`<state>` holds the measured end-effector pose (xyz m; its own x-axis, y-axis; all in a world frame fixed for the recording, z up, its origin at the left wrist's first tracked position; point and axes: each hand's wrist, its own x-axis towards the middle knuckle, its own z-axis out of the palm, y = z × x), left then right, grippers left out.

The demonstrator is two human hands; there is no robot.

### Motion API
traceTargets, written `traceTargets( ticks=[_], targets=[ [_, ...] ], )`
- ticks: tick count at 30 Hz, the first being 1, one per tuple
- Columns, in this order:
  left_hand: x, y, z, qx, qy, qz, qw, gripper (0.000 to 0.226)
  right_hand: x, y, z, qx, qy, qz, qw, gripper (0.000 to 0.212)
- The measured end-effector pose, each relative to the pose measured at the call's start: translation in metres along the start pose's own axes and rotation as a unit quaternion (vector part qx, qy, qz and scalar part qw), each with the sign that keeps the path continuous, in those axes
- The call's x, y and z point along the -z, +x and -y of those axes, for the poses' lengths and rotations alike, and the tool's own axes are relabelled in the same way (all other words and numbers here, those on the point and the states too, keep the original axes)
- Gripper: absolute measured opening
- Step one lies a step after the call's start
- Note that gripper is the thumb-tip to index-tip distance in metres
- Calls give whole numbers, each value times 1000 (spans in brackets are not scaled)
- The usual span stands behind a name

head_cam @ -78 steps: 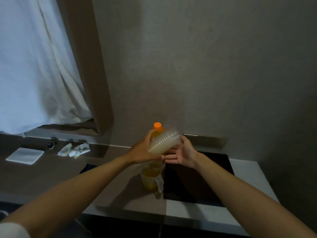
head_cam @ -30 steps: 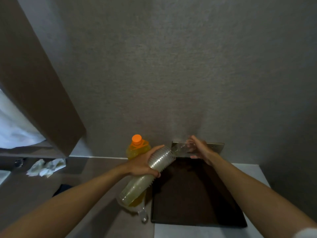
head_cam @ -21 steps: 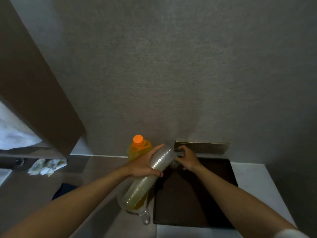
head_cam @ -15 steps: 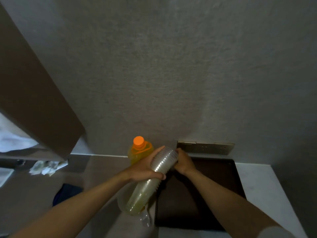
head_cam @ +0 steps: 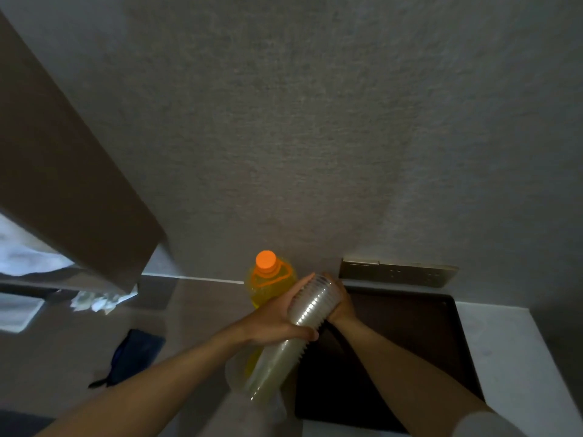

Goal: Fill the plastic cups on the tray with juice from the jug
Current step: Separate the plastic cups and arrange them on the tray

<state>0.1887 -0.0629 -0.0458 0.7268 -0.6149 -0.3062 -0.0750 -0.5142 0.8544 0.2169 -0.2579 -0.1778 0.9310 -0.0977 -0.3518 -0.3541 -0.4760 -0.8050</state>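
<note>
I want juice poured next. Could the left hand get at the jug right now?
Probably not yet. The left hand grips the stack of cups, which lies tilted across the jug below it. Setting the stack down would free it.

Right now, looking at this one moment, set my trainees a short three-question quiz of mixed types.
1. True or false: cups already stand on the dark tray.
2. Which hand grips the cup stack around its middle? A left hand B right hand
3. Fill in: the juice bottle has an ______ cap.

Key: 1 false, none show on the visible tray; 2 A; 3 orange.
</note>
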Motion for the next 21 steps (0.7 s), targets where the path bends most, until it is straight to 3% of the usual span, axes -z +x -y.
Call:
traceTargets(
  ticks=[6, 8, 11, 14, 17, 21],
  targets=[
    [-6, 4, 5, -2, -18, -5, 1000, 113, 1, -4, 8, -42, 24, -11, 999, 89],
    [-7, 5, 8, -2, -20, -11, 1000, 114, 6, -8, 12, -54, 14, -13, 998, 73],
    [-11, 7, 11, -5, -20, -17, 1000, 114, 16, -15, 15, -39, -18, -28, 999, 31],
    [-13, 9, 11, 1, -19, -26, 999, 115, 36, -22, 15, -31, -56, -37, 997, 12],
    [-16, 9, 9, 2, -10, -24, 1000, 116, 63, -37, 28, -37, -9, -11, 999, 35],
    [-18, 10, 4, -12, 15, -26, 999, 114, 99, -58, 48, -114, 126, 99, 980, 64]
  ],
)
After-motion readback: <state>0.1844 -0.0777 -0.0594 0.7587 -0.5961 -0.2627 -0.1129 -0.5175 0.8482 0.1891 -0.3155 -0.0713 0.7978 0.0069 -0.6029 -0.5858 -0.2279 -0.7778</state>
